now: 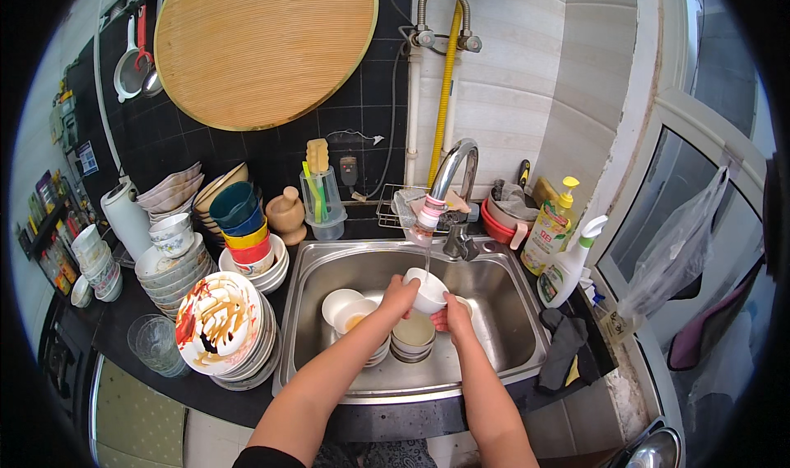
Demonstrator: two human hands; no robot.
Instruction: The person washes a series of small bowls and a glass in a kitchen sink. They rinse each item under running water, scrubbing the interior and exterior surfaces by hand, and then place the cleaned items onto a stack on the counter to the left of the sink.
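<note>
A small white bowl is held tilted between my left hand and my right hand, each gripping one side of its rim. Water from the chrome faucet with a pink and clear nozzle runs down into it. Below my hands, inside the stainless steel sink, stands a stack of bowls. More white bowls lie to its left, among them a tilted bowl with a yellowish residue. Part of another bowl shows behind my right hand.
Left of the sink stand stacked plates, the top plate smeared with sauce, stacked bowls, colored bowls and glass bowls. On the right are a dish soap bottle, a spray bottle and a dark cloth.
</note>
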